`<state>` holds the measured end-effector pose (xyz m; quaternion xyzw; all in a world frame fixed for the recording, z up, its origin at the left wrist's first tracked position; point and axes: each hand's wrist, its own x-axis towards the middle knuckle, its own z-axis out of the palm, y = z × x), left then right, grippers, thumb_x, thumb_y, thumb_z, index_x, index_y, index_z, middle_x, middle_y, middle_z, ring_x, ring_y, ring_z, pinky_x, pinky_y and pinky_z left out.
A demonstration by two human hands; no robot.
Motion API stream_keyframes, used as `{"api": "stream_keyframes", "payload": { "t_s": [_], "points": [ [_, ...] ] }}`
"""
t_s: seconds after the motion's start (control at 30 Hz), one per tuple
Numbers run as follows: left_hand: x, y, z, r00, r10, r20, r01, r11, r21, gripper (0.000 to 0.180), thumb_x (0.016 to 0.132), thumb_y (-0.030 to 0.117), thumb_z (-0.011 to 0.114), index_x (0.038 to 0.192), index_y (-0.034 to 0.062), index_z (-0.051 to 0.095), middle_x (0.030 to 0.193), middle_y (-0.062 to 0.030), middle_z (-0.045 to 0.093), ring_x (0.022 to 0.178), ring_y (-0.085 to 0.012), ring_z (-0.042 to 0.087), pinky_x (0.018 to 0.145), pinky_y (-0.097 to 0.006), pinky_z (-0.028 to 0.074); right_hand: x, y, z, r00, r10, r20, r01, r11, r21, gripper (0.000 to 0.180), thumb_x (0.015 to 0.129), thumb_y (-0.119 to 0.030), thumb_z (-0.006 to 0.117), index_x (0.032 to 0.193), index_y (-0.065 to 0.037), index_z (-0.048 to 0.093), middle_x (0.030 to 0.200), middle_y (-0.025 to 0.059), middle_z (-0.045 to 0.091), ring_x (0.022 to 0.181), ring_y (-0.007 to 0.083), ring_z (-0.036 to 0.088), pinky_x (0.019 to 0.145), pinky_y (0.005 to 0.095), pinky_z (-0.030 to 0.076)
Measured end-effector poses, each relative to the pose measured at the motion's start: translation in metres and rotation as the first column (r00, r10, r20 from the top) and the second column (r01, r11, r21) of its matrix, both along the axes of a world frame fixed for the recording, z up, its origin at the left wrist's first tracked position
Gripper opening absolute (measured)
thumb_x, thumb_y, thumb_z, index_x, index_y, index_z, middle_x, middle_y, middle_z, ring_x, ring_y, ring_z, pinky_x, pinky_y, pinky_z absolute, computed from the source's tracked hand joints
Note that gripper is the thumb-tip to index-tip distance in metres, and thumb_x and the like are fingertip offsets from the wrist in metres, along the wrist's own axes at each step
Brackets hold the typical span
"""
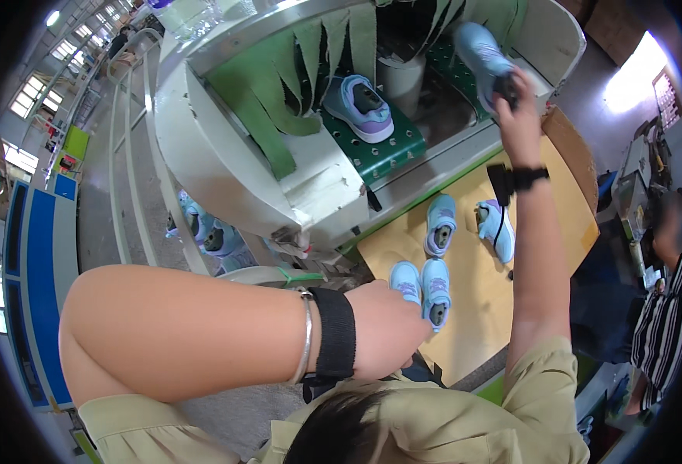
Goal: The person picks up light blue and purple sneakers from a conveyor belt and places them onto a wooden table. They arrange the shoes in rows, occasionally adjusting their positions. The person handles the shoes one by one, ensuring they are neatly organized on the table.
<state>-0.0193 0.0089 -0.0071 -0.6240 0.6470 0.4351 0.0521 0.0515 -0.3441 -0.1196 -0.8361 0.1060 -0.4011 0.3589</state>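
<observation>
Head view: right hand (pixel 517 108) raised at the green conveyor belt (pixel 387 151), fingers clamped on a light-blue sneaker (pixel 480 50) by its heel collar (probably light, soft upper, firm sole). Left hand (pixel 387 329) curled near paired sneakers (pixel 426 286); grip unclear.

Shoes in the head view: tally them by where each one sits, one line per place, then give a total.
In the right hand, up at the machine: 1 light blue shoe
On the green belt: 1 shoe
On the tan board: 4 shoes
Under the machine, partly hidden: at least 2 shoes
Total: at least 8
</observation>
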Motion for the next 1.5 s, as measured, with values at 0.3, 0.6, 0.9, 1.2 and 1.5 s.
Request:
{"api": "stream_keyframes", "payload": {
  "t_s": [0.3,0.6,0.9,1.2,1.5],
  "points": [
    [-0.003,0.005,-0.01,0.995,0.075,-0.059,-0.084,0.984,-0.157,0.025,0.093,0.029,0.065,0.096,0.0038,0.067,0.09,-0.0106,0.067,0.09,-0.0298,0.066,0.082,-0.042,0.048,-0.012,-0.064,-0.1,0.984,-0.007,-0.179,0.011,1.0,0.024,0.048,0.099,-0.025,0.067,0.141,-0.004,0.058,0.142,0.0197,0.06,0.133,0.0322,0.055,0.112,0.0399,0.041],
    [-0.004,0.004,0.003,1.0,0.011,0.01,-0.011,0.999,-0.043,0.027,0.093,0.028,0.065,0.105,0.0036,0.065,0.097,-0.012,0.067,0.096,-0.0312,0.067,0.082,-0.044,0.048,-0.284,0.034,-0.209,0.729,0.009,-0.685,0.074,0.993,0.091,0.074,0.078,-0.001,0.07,0.147,-0.005,0.045,0.137,0.0236,0.058,0.13,0.0428,0.055,0.107,0.0404,0.045],
    [0.001,0.002,0.002,1.0,-0.012,0.029,0.014,0.997,-0.071,0.048,0.096,0.03,0.065,0.134,0.0025,0.056,0.113,-0.0163,0.066,0.105,-0.0368,0.065,0.094,-0.047,0.049,-0.338,0.01,-0.14,0.9,0.002,-0.436,0.281,0.763,0.583,0.056,0.099,-0.005,0.063,0.15,-0.003,0.043,0.138,0.0146,0.059,0.115,0.0194,0.063,0.097,0.0317,0.052],
    [-0.002,-0.004,0.006,1.0,0.012,0.008,-0.012,0.998,-0.064,0.053,0.097,0.03,0.064,0.139,0.0006,0.053,0.128,-0.0188,0.063,0.114,-0.0387,0.061,0.1,-0.046,0.046,-0.396,0.112,-0.244,0.874,-0.052,-0.483,0.351,0.755,0.554,0.1,0.088,-0.011,0.08,0.161,-0.001,0.014,0.158,0.0218,0.036,0.148,0.0305,0.036,0.122,0.0404,0.029],
    [-0.003,-0.002,0.001,0.998,-0.046,0.037,0.049,0.996,-0.077,0.048,0.097,0.031,0.064,0.134,0.0018,0.056,0.118,-0.0151,0.064,0.109,-0.0344,0.063,0.095,-0.045,0.048,-0.284,0.069,-0.211,0.858,-0.276,-0.433,0.494,0.675,0.548,0.079,0.085,-0.013,0.081,0.148,0.001,0.036,0.139,0.0209,0.051,0.126,0.028,0.054,0.106,0.0392,0.045]
  ]
}}
